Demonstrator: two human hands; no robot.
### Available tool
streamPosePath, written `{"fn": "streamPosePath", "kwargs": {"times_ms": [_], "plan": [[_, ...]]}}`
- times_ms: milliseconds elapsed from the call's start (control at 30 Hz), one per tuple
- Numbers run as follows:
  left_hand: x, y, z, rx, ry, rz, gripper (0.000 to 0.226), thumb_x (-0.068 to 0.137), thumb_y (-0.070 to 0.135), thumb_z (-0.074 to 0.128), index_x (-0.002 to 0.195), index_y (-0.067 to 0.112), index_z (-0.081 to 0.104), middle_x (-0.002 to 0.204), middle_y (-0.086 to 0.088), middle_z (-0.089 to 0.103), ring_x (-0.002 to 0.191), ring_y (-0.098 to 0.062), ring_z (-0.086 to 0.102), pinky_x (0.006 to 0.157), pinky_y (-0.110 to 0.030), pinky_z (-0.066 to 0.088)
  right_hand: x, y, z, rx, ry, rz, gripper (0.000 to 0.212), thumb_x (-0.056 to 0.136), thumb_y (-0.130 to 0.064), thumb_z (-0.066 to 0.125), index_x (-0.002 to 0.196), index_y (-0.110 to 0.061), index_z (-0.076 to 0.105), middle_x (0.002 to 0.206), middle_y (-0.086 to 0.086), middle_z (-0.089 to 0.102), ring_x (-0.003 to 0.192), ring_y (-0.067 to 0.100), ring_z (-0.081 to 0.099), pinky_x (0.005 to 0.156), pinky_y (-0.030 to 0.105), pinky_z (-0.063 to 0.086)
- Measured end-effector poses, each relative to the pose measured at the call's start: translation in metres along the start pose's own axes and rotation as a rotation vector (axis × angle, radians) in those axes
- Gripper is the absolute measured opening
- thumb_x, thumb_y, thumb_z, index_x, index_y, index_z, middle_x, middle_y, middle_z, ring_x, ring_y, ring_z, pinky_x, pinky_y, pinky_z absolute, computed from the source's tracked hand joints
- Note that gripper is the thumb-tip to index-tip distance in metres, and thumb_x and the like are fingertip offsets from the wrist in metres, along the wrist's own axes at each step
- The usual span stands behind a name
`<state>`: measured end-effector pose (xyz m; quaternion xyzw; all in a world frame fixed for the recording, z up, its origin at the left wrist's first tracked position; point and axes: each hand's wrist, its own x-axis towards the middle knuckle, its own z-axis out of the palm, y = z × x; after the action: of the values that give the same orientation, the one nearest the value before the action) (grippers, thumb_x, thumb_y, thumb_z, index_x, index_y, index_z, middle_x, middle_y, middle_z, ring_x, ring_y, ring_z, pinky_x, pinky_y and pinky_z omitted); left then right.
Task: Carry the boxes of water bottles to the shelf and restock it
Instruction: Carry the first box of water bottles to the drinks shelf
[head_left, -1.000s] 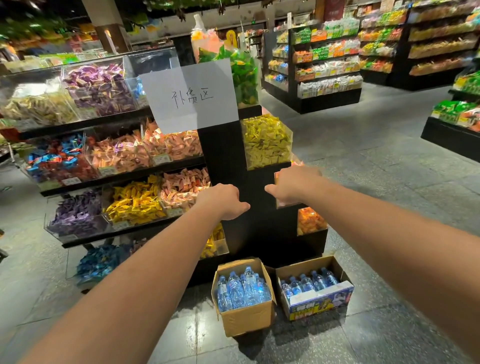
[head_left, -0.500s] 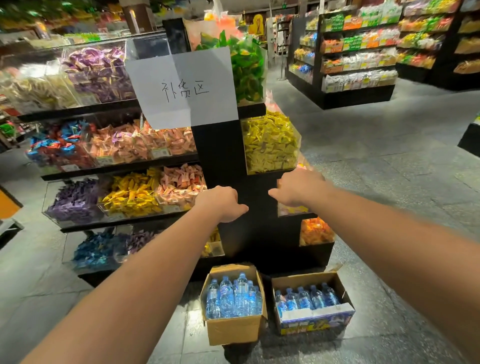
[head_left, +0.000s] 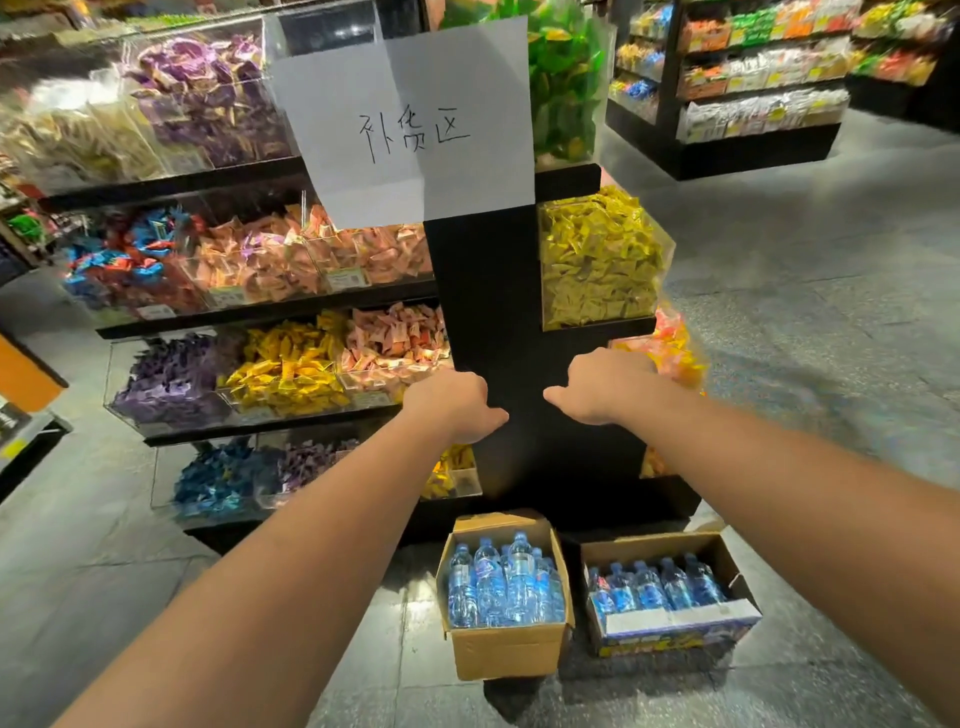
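Two open cardboard boxes of water bottles stand on the floor against a black candy stand. The plain brown box (head_left: 506, 652) is on the left; the printed box (head_left: 675, 626) lies to its right, with blue-labelled bottles (head_left: 498, 582) upright inside each. Both my arms stretch forward above the boxes. My left hand (head_left: 451, 406) and my right hand (head_left: 600, 385) have curled fingers and hold nothing, well above the boxes and in front of the stand's black end panel (head_left: 493, 291).
A white paper sign (head_left: 410, 119) with handwriting hangs on the stand. Clear bins of wrapped candy (head_left: 285, 364) fill tiers to the left; yellow candy (head_left: 597, 260) sits to the right. More shelves (head_left: 753, 93) stand across the grey tiled aisle (head_left: 805, 312).
The view has come closer to the candy stand and the boxes, which now look larger. Both hands stay out in front, curled and empty.
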<state>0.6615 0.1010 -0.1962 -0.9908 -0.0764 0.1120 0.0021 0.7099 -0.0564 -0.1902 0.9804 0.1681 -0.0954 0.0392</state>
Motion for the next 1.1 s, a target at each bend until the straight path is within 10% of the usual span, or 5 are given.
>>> {"fn": "streamPosePath", "kwargs": {"times_ms": [567,1100], "plan": [[0.094,-0.074,0.139,-0.062,-0.256,0.098,0.035,0.089,0.052,0.047,0.097,0.02,0.06,0.094,0.001,0.059,0.085,-0.021,0.053,0.07,-0.032,0.045,0.08,-0.063,0.132,0.116,-0.323,0.069,0.048,0.095,-0.053,0.036,0.108,-0.016,0.062,0.102,0.003,0.063,0.091,0.023,0.058,0.071,0.033,0.041],[0.16,-0.076,0.369,-0.233,-0.483,-0.262,0.039,0.09,0.047,0.047,0.113,0.016,0.057,0.113,-0.009,0.064,0.105,-0.031,0.061,0.086,-0.038,0.049,0.173,-0.045,0.365,0.282,-0.496,0.238,0.035,0.091,-0.045,0.045,0.095,-0.014,0.061,0.102,0.011,0.064,0.089,0.03,0.059,0.067,0.029,0.038]]}}
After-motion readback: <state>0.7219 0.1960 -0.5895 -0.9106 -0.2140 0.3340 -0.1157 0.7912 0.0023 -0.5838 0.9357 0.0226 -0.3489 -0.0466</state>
